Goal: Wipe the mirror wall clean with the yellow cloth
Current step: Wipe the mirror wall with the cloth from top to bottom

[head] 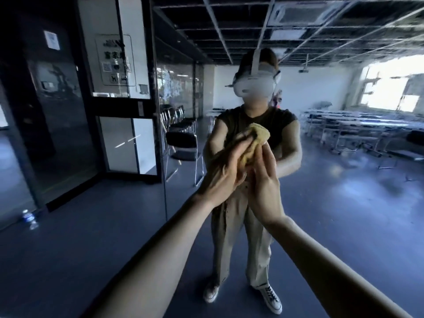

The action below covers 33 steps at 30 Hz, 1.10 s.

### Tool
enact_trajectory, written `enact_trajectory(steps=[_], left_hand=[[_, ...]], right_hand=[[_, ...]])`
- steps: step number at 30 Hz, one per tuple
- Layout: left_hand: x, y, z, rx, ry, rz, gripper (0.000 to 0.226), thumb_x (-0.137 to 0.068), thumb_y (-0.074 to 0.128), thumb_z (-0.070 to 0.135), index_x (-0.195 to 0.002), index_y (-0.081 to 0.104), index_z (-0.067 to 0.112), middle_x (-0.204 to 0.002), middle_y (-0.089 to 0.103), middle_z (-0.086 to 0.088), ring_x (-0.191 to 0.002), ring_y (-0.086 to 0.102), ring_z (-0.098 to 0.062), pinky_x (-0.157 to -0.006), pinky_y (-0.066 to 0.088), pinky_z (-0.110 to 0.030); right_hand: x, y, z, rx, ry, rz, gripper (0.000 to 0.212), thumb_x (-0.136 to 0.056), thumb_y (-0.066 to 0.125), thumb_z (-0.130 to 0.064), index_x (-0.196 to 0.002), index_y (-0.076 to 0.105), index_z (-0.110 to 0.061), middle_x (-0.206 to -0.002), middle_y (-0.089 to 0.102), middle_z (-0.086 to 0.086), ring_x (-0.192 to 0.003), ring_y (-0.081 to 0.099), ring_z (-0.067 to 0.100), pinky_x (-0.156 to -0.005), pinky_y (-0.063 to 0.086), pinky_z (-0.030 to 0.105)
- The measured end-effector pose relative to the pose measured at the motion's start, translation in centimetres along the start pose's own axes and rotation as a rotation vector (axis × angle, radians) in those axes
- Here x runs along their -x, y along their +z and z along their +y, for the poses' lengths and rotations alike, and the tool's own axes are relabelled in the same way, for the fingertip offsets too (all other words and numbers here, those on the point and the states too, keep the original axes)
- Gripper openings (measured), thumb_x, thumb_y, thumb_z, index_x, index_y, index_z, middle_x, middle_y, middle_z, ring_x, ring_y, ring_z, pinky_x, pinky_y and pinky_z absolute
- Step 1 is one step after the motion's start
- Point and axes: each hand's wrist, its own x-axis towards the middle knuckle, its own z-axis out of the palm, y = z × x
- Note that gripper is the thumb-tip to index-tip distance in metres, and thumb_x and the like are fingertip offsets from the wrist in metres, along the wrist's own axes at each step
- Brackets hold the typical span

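Mid-wipe against the mirror wall (pixel 332 198), gripping the yellow cloth (pixel 257 137) in the left hand (pixel 226 173), right hand (pixel 266 191) flat-fingered on it; next, probably a firm sweep.

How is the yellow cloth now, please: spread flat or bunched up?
Bunched up: the yellow cloth is a rounded wad in the left hand, right hand touching it.

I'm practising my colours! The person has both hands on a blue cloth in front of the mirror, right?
Not quite: the cloth is yellow, not blue, as the head view shows. The rest stands: the left hand and the right hand are both on it, in front of the mirror.
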Motion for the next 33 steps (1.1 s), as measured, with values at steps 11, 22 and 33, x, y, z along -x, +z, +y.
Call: enact_trajectory(steps=[11,22,33], left_hand=[[10.4,-13.6,-6.5,-0.406,-0.272,-0.182,0.073,-0.088,0.043,0.037,-0.15,0.009,0.016,-0.154,0.02,0.004,-0.138,0.028,-0.017,-0.108,0.01,-0.007],[14.4,-9.7,-2.7,-0.377,-0.473,-0.01,0.078,-0.078,0.051,-0.01,-0.146,0.02,0.011,-0.149,0.033,-0.006,-0.134,0.035,-0.023,-0.107,0.02,-0.011],[7.5,-2.1,1.0,-0.32,-0.127,-0.219,0.101,-0.068,0.049,-0.023,-0.15,0.009,0.022,-0.157,0.001,0.012,-0.145,0.007,-0.014,-0.112,0.026,-0.049]], right_hand=[[-4.3,9.9,-5.3,0.14,-0.311,-0.015,0.064,-0.076,0.046,-0.007,-0.14,0.039,0.001,-0.147,0.033,0.024,-0.138,0.021,0.034,-0.118,0.008,0.037],[2.0,10.8,0.6,0.475,-0.888,-0.395,0.041,-0.093,0.041,-0.012,-0.129,0.059,-0.022,-0.133,0.057,0.001,-0.123,0.05,0.024,-0.106,0.036,0.037],[2.7,-10.3,11.3,0.609,-0.5,-0.03,0.069,-0.087,0.061,0.006,-0.146,0.029,-0.011,-0.15,0.031,0.014,-0.141,0.027,0.032,-0.111,0.03,0.048]])
